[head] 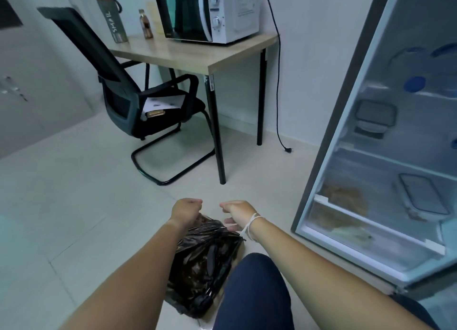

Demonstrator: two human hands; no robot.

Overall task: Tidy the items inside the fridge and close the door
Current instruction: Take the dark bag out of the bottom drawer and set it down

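Observation:
A black plastic bag (pixel 202 263) lies on the tiled floor in front of my knee. My left hand (pixel 186 212) is closed on the bag's top edge. My right hand (pixel 238 214), with a white string at the wrist, pinches the bag's top from the other side. To the right stands the open fridge (pixel 346 136). On its shelves I see a clear lidded container (pixel 374 115), a second lidded container (pixel 424 193) lower down, blue-capped items (pixel 415 84) near the top and brownish food (pixel 346 197) at the bottom left.
A wooden table (pixel 197 55) with black legs holds a white microwave (pixel 210 10), a small bottle (pixel 146 24) and a grey box (pixel 112 18). A black office chair (pixel 138 102) stands beside it. A black power cord (pixel 278 87) trails down to the floor by the wall.

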